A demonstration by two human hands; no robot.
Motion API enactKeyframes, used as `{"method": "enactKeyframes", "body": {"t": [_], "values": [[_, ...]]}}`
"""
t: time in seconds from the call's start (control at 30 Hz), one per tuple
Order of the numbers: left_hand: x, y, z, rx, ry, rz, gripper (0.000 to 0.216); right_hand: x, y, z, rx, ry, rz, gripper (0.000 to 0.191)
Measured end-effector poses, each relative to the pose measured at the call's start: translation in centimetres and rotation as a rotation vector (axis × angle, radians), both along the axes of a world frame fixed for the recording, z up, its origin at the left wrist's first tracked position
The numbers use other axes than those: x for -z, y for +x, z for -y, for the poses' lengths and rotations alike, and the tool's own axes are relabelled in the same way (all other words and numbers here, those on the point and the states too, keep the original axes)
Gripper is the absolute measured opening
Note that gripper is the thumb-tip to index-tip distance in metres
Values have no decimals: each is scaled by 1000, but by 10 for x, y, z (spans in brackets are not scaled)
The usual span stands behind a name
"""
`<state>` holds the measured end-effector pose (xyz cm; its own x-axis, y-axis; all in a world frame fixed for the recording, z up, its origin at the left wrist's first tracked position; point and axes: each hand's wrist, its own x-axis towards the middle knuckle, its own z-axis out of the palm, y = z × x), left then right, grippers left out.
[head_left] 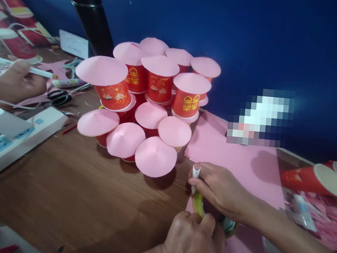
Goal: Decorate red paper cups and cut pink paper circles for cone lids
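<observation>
My right hand point(224, 190) grips a slim white marker point(195, 178), held near-upright with its reddish end uppermost. The marker's lower end meets the rim of a yellow-green tape roll point(198, 204), which lies on pink paper point(213, 148). Over the near side of the roll curls my left hand point(194, 241), a fist-like grip that hides much of it. Part of the ring shows again below my right wrist. To the left of my hands, red paper cups point(184, 105) stand in stacked rows, topped with shallow pink paper cones point(155, 157).
Another person's hand point(16, 81) holds a white marker at the left. Near it lie black scissors point(60, 96) and a white power strip point(19, 145). A black bottle point(88, 17) stands at the blue wall. A red cup point(314, 179) lies sideways at right, beside pink scraps point(325, 223).
</observation>
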<state>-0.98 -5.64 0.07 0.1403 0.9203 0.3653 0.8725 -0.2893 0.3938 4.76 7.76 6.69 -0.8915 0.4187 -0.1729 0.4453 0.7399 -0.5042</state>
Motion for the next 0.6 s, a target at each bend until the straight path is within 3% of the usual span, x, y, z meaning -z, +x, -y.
{"method": "enactKeyframes", "body": {"t": [0.6], "values": [[1,-1,1,6,8,-11,20,5,-1,-2,-52,42,15,28]]}}
